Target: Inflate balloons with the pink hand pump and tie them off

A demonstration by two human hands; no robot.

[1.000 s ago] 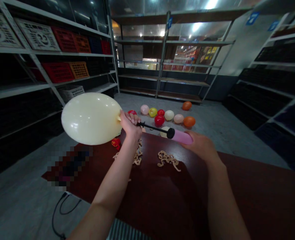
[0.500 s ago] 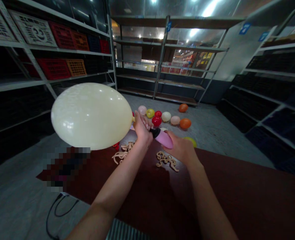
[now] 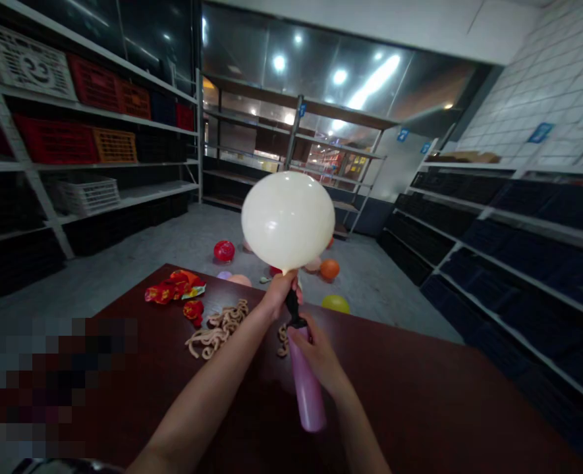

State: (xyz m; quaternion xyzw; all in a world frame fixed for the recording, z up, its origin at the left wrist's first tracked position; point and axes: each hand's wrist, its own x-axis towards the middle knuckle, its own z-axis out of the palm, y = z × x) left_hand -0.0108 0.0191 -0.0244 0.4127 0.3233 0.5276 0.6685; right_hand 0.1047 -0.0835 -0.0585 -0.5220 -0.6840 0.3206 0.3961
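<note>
An inflated cream-white balloon (image 3: pixel 288 220) stands above the table with its neck pointing down. My left hand (image 3: pixel 282 294) is closed around the balloon's neck and the black nozzle end of a pink balloon pump (image 3: pixel 307 388). Its fingertips are partly hidden. Lower down, my right hand (image 3: pixel 317 347) wraps round the top of the pump's pink barrel, which hangs tilted over the table. Tan curled strips, perhaps uninflated balloons (image 3: pixel 217 331), lie in a heap left of my left forearm. A smaller tan pile (image 3: pixel 282 340) shows beside the pump.
Red and yellow crumpled packaging (image 3: pixel 176 287) lies on the dark brown table (image 3: pixel 400 395). Several inflated balloons rest on the floor beyond, among them a red balloon (image 3: pixel 224 251) and an orange balloon (image 3: pixel 329 269). Shelves with crates (image 3: pixel 54 140) line the sides. A blurred patch covers the lower left.
The balloon has swung from the left to upright in front of me. The pump has turned so its pink barrel points down toward me. The view has shifted too.
</note>
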